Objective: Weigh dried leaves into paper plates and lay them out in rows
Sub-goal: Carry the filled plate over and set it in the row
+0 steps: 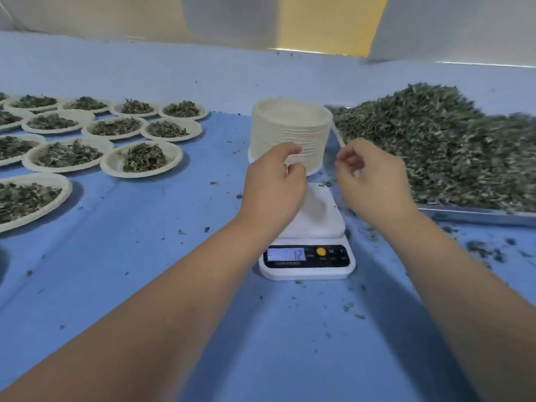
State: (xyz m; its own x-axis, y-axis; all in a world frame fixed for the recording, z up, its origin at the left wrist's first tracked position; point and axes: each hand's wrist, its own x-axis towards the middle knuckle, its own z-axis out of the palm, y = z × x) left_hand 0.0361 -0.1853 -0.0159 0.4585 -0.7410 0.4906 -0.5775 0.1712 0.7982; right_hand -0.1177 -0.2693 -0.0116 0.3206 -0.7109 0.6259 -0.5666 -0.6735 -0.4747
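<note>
Here left hand (275, 181) pinches the plate stack (291, 123); right hand (374, 181) hovers loosely curled, empty

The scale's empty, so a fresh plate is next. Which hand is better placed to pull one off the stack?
Left hand: its fingers pinch the plate stack; the right hand hovers beside it, empty.
</note>
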